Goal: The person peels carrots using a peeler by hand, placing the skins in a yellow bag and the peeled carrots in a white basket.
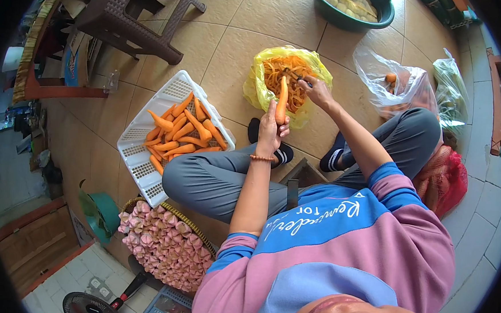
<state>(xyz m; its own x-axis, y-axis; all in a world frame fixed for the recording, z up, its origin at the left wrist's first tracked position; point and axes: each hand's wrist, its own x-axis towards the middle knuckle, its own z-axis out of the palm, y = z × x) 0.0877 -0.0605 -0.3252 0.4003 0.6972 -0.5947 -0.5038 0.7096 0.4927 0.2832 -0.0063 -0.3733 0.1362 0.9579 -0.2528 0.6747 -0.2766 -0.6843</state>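
My left hand [273,127] grips the thick end of a peeled orange carrot [282,99], its thin tip pointing up and away from me. In my right hand [318,92] is a peeler with a dark handle [300,78], its head close to the carrot's tip; I cannot tell whether the blade touches. Both hands are at the near rim of a yellow plastic bag [255,85] on the floor, filled with carrot peelings [294,101]. To the left, a white plastic crate [136,137] holds several smooth, bright carrots [177,128].
A green basin [349,22] of peeled potatoes stands far ahead. Clear bags [409,88] and a red mesh sack [447,181] are at my right. A brown stool [129,33] stands upper left; a basket [188,222] of pink-and-white pieces and a fan [90,306] sit lower left.
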